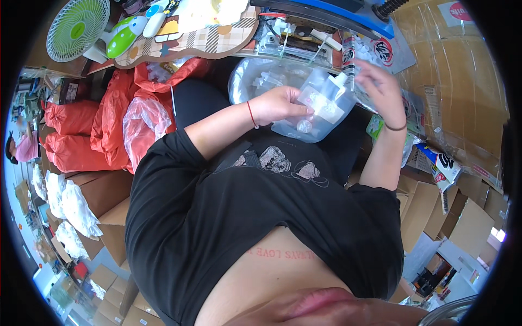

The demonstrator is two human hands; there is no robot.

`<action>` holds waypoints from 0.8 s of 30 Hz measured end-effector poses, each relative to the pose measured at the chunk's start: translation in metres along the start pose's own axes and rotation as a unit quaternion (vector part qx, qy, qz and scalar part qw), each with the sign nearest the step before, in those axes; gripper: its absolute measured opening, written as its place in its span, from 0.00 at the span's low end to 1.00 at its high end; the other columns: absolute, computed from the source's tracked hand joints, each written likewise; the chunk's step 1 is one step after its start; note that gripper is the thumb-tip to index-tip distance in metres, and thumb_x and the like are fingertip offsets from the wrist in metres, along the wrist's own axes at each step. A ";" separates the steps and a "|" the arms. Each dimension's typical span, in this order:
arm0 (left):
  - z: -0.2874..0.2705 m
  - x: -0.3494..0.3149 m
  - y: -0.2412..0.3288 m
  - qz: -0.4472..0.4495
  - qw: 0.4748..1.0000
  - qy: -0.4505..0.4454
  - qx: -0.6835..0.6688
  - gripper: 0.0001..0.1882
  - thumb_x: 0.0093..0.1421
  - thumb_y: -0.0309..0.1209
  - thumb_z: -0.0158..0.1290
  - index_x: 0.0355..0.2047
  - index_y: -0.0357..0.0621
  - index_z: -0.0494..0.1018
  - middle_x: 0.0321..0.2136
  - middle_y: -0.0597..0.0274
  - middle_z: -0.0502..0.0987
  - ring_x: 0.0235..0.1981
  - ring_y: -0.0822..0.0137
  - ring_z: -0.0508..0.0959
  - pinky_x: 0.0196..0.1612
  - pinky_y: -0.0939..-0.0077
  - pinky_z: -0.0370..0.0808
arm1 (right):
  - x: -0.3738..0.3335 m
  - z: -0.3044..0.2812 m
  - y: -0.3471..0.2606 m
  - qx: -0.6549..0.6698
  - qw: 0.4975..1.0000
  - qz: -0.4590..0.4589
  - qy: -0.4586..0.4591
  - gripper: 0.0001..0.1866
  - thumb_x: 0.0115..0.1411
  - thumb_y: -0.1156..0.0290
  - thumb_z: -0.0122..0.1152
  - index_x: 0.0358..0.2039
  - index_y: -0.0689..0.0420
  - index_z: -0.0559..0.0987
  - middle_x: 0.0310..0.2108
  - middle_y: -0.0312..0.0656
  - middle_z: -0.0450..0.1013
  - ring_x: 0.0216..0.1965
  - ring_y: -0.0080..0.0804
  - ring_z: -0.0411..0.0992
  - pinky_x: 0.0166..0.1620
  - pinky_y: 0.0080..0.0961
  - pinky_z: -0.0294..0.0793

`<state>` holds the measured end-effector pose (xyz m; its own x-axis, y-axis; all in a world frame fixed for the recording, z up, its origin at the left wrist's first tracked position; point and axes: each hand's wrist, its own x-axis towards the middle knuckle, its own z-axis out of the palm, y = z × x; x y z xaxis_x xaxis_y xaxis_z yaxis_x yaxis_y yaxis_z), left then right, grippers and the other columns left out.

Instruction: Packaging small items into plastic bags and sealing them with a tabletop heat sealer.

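Lg. items first: we log cardboard boxes (109, 217) stacked at our left, flaps open, contents not visible; more flat cardboard (462, 81) at our right. Red plastic bags (109, 125) heaped by the boxes, stuffed full, contents hidden; one clear-pink bag (142, 122) on top. Worktop (217, 41) at top w/ checked cloth, cluttered; green-and-white fan (78, 27) at its left end.

Med.: clear plastic sack (255, 81) under the worktop edge, holds more see-through pouches.

Sm.: clear spouted pouch (321, 106), held in front of our black shirt (261, 217), between both hands. Inside it: small white pieces, one round cap-like item near the bottom; exact kind we can't tell.

Grip state: left hand (280, 104), red cord at wrist, closed on pouch's left edge, thumb on its face. Right hand (380, 89), dark band at wrist, fingers curled at pouch's upper right corner by the spout; pinching it or just touching, we can't tell.
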<state>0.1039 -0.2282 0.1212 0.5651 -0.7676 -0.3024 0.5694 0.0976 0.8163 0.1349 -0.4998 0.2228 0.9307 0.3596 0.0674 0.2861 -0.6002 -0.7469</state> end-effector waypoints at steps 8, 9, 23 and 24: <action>-0.033 0.008 0.027 0.032 0.992 0.116 -0.040 0.13 0.59 0.26 0.59 0.44 0.37 0.76 0.38 0.60 0.81 0.37 0.70 0.82 0.44 0.74 0.80 | -0.012 0.013 0.080 -0.186 0.963 -0.031 0.194 0.14 0.60 0.73 0.60 0.47 0.59 0.79 0.39 0.45 0.75 0.39 0.36 0.74 0.44 0.27 0.72; -0.037 0.012 0.031 0.057 0.987 0.139 -0.061 0.12 0.58 0.24 0.59 0.43 0.36 0.77 0.37 0.59 0.81 0.37 0.69 0.82 0.44 0.71 0.81 | -0.013 0.018 0.085 -0.221 0.955 -0.056 0.187 0.14 0.60 0.73 0.61 0.47 0.59 0.79 0.41 0.46 0.75 0.40 0.38 0.74 0.45 0.27 0.72; -0.166 -0.019 0.066 0.255 0.533 0.546 0.594 0.35 0.54 0.44 0.63 0.56 0.37 0.65 0.52 0.41 0.71 0.54 0.51 0.74 0.51 0.58 0.73 | -0.020 0.031 0.085 -0.223 0.952 0.025 0.208 0.15 0.63 0.68 0.58 0.49 0.58 0.77 0.39 0.47 0.73 0.37 0.41 0.73 0.42 0.28 0.72; -0.182 -0.031 0.055 0.224 0.437 0.499 0.714 0.35 0.54 0.44 0.63 0.57 0.40 0.65 0.52 0.41 0.71 0.54 0.50 0.73 0.53 0.57 0.72 | -0.019 0.030 0.086 -0.244 0.941 -0.016 0.234 0.15 0.64 0.68 0.57 0.49 0.59 0.77 0.39 0.47 0.73 0.36 0.39 0.72 0.43 0.27 0.72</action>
<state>0.2266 -0.0835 0.0860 0.8143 -0.1454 0.5620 -0.2819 -0.9454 0.1638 0.1347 -0.5365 0.1377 0.8853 0.0975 0.4546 0.2805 -0.8918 -0.3551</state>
